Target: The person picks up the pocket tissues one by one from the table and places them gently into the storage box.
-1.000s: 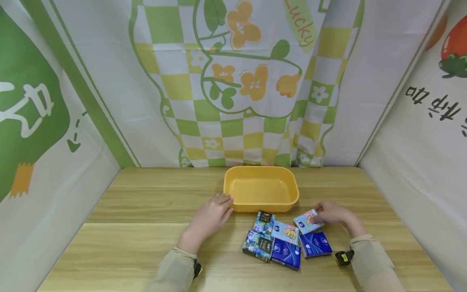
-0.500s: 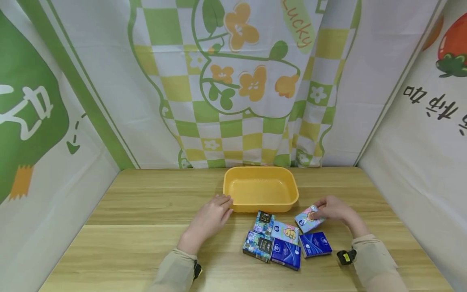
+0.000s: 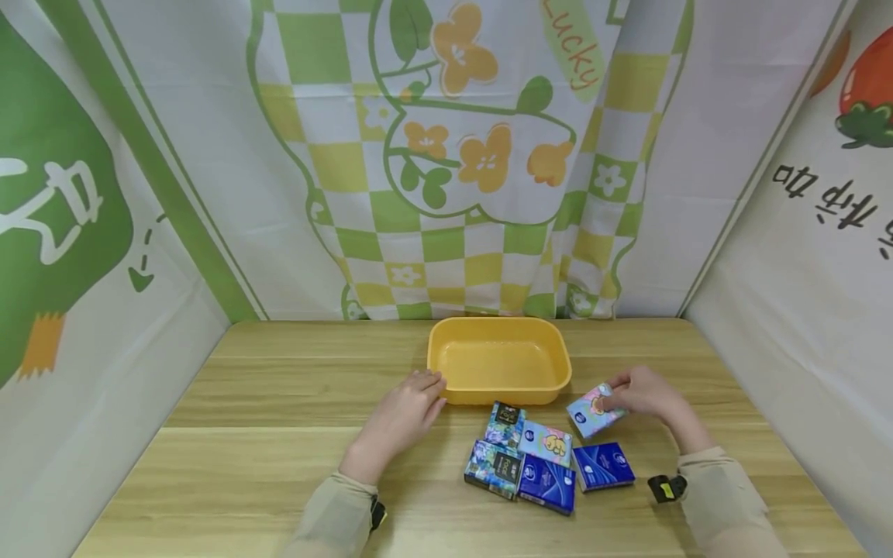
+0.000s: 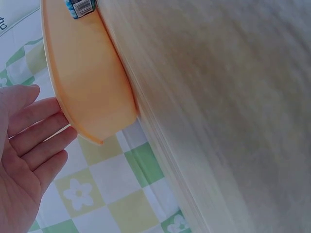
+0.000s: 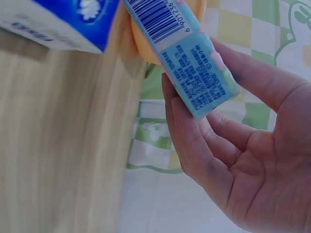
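Note:
My right hand point(image 3: 643, 391) pinches a light-blue and pink tissue pack point(image 3: 593, 411) with a cartoon print, between thumb and fingers. In the right wrist view the barcode side of that tissue pack point(image 5: 184, 56) faces the camera. My left hand point(image 3: 410, 407) has its fingertips at the near left corner of a yellow plastic basin point(image 3: 498, 391); the left wrist view shows the fingers nearly straight against the rim. Lying in front of the basin are a second cartoon tissue pack point(image 3: 546, 444), two dark floral packs point(image 3: 494, 468) and two deep-blue packs point(image 3: 604, 466).
The wooden table point(image 3: 279, 465) backs onto a green-and-yellow checked curtain point(image 3: 446, 256). White printed cloth walls point(image 3: 802, 325) stand on both sides. A black wrist camera point(image 3: 667, 488) sits on the right wrist.
My right hand has shifted slightly back and to the right with the cartoon tissue pack, opening a gap to the other packs. My left hand stays at the basin's corner.

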The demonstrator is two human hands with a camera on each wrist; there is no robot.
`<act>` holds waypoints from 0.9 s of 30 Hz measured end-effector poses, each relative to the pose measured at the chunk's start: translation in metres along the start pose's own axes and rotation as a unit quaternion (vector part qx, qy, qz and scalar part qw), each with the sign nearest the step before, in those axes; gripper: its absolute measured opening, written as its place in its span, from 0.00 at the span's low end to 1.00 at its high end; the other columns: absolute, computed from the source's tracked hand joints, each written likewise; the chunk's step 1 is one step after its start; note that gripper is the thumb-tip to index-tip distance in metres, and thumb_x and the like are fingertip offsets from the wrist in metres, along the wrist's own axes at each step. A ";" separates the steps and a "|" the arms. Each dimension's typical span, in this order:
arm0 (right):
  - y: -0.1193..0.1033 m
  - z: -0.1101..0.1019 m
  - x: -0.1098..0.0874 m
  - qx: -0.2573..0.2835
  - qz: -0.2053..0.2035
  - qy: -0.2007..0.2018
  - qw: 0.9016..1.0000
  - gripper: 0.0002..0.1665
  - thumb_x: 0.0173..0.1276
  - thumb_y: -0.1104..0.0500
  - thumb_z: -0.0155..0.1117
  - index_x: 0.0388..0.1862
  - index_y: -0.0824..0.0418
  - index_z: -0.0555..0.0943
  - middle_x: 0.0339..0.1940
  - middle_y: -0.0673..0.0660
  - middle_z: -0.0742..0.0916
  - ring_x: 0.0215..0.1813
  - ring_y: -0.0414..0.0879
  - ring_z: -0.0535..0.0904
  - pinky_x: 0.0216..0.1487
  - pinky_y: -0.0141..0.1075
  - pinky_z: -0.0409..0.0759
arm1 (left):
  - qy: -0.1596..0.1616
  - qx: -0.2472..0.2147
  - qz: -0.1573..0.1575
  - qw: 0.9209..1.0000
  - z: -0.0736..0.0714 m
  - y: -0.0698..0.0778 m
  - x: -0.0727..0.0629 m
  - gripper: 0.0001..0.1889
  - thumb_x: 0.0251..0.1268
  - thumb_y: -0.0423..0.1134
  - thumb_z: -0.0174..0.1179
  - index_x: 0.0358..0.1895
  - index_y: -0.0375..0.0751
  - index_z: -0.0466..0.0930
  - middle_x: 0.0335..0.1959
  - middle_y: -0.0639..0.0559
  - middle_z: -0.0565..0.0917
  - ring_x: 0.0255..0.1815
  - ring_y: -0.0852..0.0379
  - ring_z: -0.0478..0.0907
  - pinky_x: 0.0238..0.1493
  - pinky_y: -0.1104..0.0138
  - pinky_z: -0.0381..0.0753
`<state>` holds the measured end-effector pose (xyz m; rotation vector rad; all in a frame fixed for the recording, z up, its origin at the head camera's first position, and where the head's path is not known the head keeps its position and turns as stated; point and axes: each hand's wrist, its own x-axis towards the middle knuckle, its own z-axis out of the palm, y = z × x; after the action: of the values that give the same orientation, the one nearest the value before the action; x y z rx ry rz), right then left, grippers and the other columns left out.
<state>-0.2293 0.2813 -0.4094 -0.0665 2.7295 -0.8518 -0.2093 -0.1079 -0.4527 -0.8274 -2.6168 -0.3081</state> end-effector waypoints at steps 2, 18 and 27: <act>-0.002 -0.002 -0.001 -0.005 -0.004 0.004 1.000 0.36 0.53 0.47 0.72 0.50 0.74 0.78 0.42 0.64 0.85 0.43 0.53 0.79 0.41 0.44 0.81 | -0.001 -0.001 0.000 1.000 0.000 0.000 0.000 0.17 0.67 0.41 0.57 0.54 0.36 0.80 0.55 0.43 0.81 0.59 0.48 0.77 0.67 0.58 0.72; -0.031 -0.020 -0.004 -0.010 -0.024 0.018 1.000 0.39 0.56 0.44 0.70 0.54 0.73 0.76 0.44 0.66 0.85 0.42 0.51 0.80 0.39 0.41 0.82 | -0.001 0.002 -0.002 1.000 -0.001 0.000 0.001 0.17 0.67 0.40 0.57 0.54 0.36 0.80 0.56 0.44 0.81 0.59 0.48 0.77 0.66 0.59 0.73; -0.044 -0.030 0.000 -0.011 -0.032 0.019 0.999 0.38 0.57 0.44 0.68 0.54 0.74 0.76 0.42 0.65 0.86 0.41 0.50 0.81 0.39 0.39 0.81 | 0.003 0.006 0.007 1.000 -0.002 0.000 -0.001 0.16 0.67 0.40 0.57 0.54 0.36 0.80 0.55 0.43 0.81 0.58 0.48 0.78 0.65 0.58 0.73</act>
<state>-0.2398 0.2615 -0.3611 -0.1455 2.7855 -0.8498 -0.2075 -0.1089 -0.4513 -0.8388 -2.6042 -0.2914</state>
